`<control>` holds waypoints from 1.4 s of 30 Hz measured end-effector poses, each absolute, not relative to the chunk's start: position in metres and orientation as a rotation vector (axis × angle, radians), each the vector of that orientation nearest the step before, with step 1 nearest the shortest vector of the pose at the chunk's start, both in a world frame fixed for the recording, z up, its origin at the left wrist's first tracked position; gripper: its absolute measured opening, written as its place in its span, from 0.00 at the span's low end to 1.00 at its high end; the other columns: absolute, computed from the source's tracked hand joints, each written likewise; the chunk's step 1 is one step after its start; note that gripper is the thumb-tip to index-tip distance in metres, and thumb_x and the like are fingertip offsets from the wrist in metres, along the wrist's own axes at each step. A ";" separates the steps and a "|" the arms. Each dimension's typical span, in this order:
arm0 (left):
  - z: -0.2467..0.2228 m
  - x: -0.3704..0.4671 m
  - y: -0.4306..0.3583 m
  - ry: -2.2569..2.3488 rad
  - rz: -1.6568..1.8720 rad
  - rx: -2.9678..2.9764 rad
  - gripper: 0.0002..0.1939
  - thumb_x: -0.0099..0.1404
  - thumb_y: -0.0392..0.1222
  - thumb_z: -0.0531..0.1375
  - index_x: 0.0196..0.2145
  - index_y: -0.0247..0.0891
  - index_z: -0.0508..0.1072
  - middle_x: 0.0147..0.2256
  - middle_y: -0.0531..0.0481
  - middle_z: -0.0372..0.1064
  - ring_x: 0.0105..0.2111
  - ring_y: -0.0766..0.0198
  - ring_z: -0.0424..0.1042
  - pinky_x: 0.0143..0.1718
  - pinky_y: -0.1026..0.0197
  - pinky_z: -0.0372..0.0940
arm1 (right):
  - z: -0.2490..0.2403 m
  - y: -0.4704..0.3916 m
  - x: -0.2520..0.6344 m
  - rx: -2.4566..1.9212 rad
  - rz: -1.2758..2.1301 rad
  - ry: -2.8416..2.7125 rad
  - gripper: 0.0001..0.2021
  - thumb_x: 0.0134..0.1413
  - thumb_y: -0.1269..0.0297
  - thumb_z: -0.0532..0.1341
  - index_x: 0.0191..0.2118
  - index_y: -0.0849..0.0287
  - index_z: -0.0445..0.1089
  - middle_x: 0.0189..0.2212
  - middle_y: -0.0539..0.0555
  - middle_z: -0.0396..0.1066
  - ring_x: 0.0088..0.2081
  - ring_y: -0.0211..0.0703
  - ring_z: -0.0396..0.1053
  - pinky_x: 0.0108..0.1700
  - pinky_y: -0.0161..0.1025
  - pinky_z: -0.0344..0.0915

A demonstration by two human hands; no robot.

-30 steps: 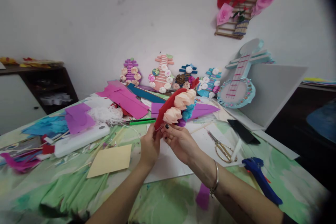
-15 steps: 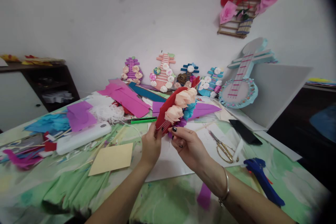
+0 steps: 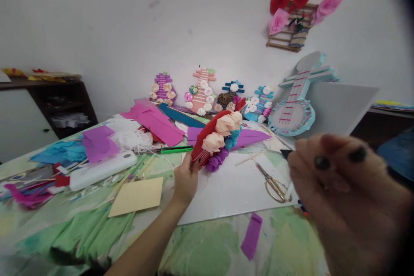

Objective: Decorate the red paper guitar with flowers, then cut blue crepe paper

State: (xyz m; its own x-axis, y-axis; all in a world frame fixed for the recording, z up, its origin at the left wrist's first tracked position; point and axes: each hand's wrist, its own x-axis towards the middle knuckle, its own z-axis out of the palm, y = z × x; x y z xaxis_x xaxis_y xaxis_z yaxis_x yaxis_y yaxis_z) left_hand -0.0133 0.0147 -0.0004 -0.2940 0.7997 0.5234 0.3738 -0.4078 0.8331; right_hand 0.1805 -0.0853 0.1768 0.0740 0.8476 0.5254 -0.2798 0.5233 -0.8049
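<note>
On the table (image 3: pixel 200 248), the white board (image 3: pixel 233 198) lies beneath the red craft (image 3: pixel 208 128), which leans, raised, in the left hand (image 3: pixel 185 183). It looks light, with a fairly stiff body, best held at its lower end, since the paper flowers (image 3: pixel 221 140) would probably crush. The left fingers pinch that end; the right hand (image 3: pixel 346 177), well apart from it, is blurred, fingers curled in, and I cannot tell whether they hold anything.

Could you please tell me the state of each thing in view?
Left hand: grip closed on the red craft.
Red craft: tilted, flowers attached.
Right hand: raised, curled, blurred; contents unclear.
Scissors: lying down, blades apparently together.
White string: tangled heap.
Yellow paper: lying mostly flat.
Purple strip: lying loose.
</note>
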 end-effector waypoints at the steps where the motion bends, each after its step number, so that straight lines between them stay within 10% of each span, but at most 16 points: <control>1: -0.001 -0.013 0.015 1.463 1.753 1.613 0.16 0.67 0.46 0.53 0.48 0.37 0.69 0.36 0.42 0.77 0.32 0.54 0.77 0.34 0.57 0.69 | 0.183 -0.082 0.184 -0.554 0.801 -1.243 0.02 0.48 0.59 0.69 0.31 0.45 0.80 0.19 0.49 0.65 0.17 0.32 0.48 0.18 0.36 0.48; 8: -0.005 -0.012 0.016 1.430 1.753 1.630 0.15 0.66 0.44 0.55 0.48 0.39 0.70 0.36 0.44 0.77 0.33 0.54 0.77 0.35 0.58 0.69 | 0.207 -0.013 0.178 -0.710 0.203 -1.839 0.04 0.45 0.73 0.69 0.29 0.56 0.80 0.24 0.51 0.76 0.26 0.40 0.69 0.26 0.37 0.61; 22: -0.003 -0.008 0.013 1.315 1.707 1.698 0.15 0.67 0.43 0.52 0.49 0.41 0.70 0.37 0.47 0.76 0.32 0.57 0.78 0.35 0.60 0.70 | 0.210 0.029 0.134 -0.909 -0.984 -2.930 0.09 0.51 0.84 0.59 0.27 0.66 0.71 0.28 0.58 0.71 0.31 0.44 0.68 0.31 0.38 0.56; 34: -0.003 -0.010 0.014 1.312 1.716 1.645 0.14 0.66 0.42 0.53 0.48 0.40 0.69 0.37 0.46 0.76 0.33 0.57 0.77 0.34 0.60 0.70 | 0.211 0.040 0.146 -0.525 -1.205 -2.774 0.16 0.62 0.81 0.50 0.27 0.64 0.69 0.30 0.58 0.68 0.32 0.44 0.60 0.35 0.41 0.56; 42: -0.007 -0.011 0.019 1.315 1.747 1.576 0.14 0.66 0.45 0.56 0.48 0.40 0.70 0.37 0.45 0.77 0.33 0.55 0.77 0.33 0.59 0.71 | 0.225 0.038 0.158 -0.446 -0.508 -2.283 0.12 0.56 0.79 0.55 0.27 0.61 0.70 0.26 0.52 0.69 0.30 0.38 0.65 0.32 0.35 0.60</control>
State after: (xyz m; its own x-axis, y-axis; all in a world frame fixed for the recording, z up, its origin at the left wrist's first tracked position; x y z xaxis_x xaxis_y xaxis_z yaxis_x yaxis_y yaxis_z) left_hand -0.0106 0.0193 -0.0075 -0.2515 0.8225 0.5101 0.2627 -0.4492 0.8539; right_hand 0.1577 0.0376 0.2246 -0.6639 0.1622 0.7300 0.4566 0.8611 0.2238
